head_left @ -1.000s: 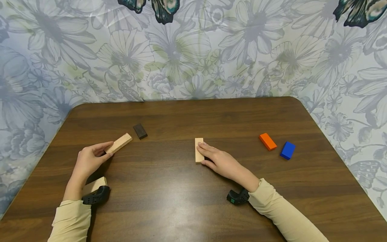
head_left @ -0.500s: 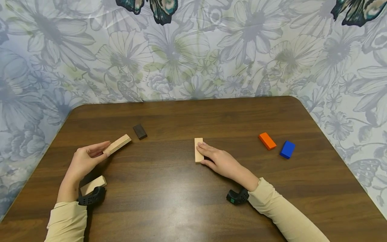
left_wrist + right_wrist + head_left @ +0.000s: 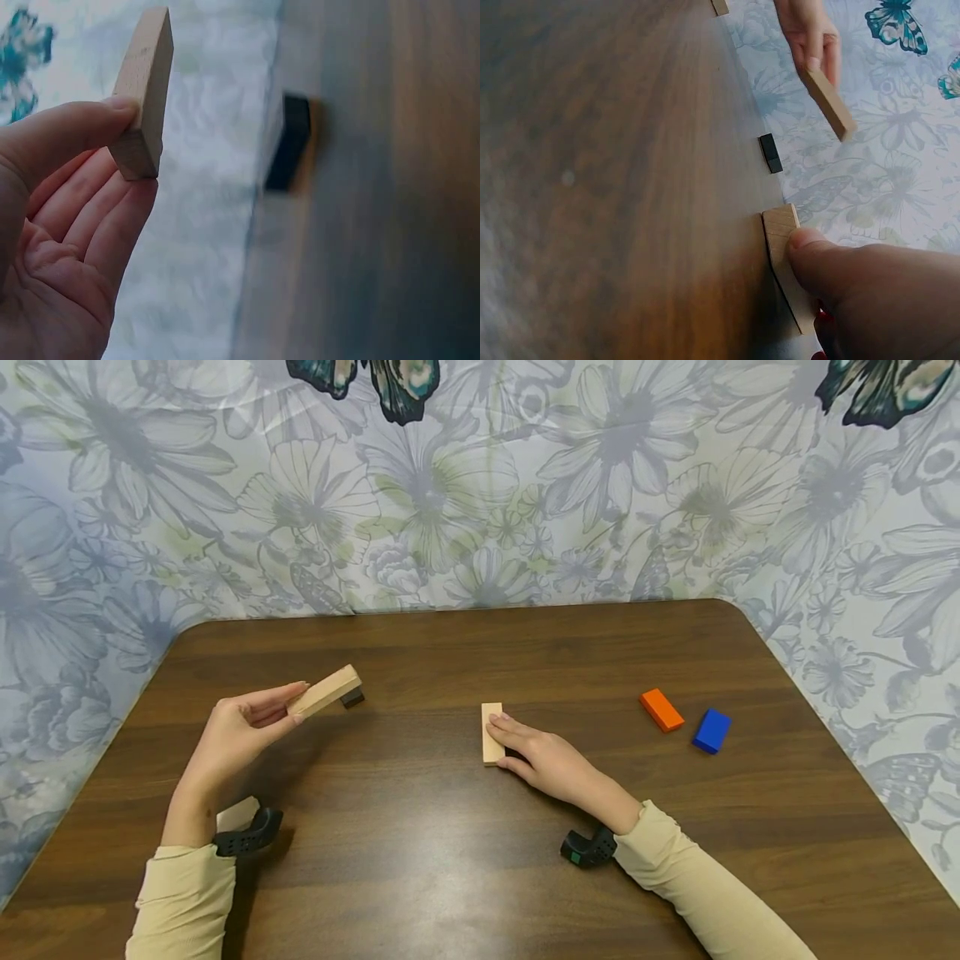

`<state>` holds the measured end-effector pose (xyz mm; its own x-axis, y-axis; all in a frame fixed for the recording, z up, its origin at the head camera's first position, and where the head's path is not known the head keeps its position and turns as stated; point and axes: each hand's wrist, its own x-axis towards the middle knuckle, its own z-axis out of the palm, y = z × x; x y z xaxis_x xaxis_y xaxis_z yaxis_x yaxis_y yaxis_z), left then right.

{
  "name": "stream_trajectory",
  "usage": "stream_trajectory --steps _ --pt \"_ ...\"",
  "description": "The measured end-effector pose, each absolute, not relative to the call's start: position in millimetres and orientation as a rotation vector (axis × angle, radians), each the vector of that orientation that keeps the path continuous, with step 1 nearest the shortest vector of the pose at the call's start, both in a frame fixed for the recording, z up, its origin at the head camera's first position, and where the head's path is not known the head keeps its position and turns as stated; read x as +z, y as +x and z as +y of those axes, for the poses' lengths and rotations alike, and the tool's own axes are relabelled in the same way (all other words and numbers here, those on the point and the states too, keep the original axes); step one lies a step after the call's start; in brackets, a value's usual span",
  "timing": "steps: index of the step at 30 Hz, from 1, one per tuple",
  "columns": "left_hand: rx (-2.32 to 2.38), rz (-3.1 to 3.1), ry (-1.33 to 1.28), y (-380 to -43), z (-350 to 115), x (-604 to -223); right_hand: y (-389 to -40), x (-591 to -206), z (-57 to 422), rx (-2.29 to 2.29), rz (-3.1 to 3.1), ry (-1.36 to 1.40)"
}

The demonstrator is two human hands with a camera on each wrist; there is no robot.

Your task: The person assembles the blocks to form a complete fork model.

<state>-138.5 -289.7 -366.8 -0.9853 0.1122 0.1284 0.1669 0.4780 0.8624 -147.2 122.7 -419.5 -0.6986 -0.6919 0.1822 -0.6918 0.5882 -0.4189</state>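
Above the table at the left, my left hand [image 3: 238, 735] pinches a plain wooden block [image 3: 326, 692] by one end, between thumb and fingertips. Its free end points up and to the right, overlapping a black block [image 3: 352, 697] in the head view. The left wrist view shows the black block [image 3: 291, 142] lying apart from it on the table. My right hand [image 3: 551, 764] holds a second wooden block [image 3: 491, 752] on the tabletop near the middle. Its fingers lie over the top, and the thumb presses the side [image 3: 781, 251].
A third wooden block [image 3: 238, 814] lies beneath my left wrist, partly hidden by the black wrist camera [image 3: 249, 833]. At the right, an orange block [image 3: 662, 710] and a blue block [image 3: 712, 731] lie close together. Floral cloth [image 3: 480, 510] hangs behind the brown table [image 3: 420, 827].
My left hand has lifted its wooden block and moved it rightward and away, so it now partly covers the black block. My right hand has stayed in place.
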Motion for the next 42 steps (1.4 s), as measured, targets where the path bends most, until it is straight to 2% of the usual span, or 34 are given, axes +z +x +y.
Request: stream_trajectory --steps 5,14,21,29,42 --pt "-1.531 -2.618 -0.511 -160.5 -261.9 -356.0 -147.4 -420.0 122.2 -0.748 2.797 -1.22" --pt "-1.573 -2.67 -0.701 -192.1 -195.8 -348.7 -149.4 -422.8 121.2 -0.745 2.793 -1.218" --pt "-1.617 -2.668 -0.784 -221.9 -162.5 -383.8 -151.1 -423.2 119.2 -0.753 2.779 -1.212" --pt "-1.555 -2.706 -0.924 -233.3 -136.2 -397.9 -150.7 -421.1 117.6 -0.744 2.765 -1.195" --pt "-1.562 -2.715 -0.99 -237.4 -119.4 -407.6 -146.1 -419.0 121.2 -0.73 2.787 -1.174"
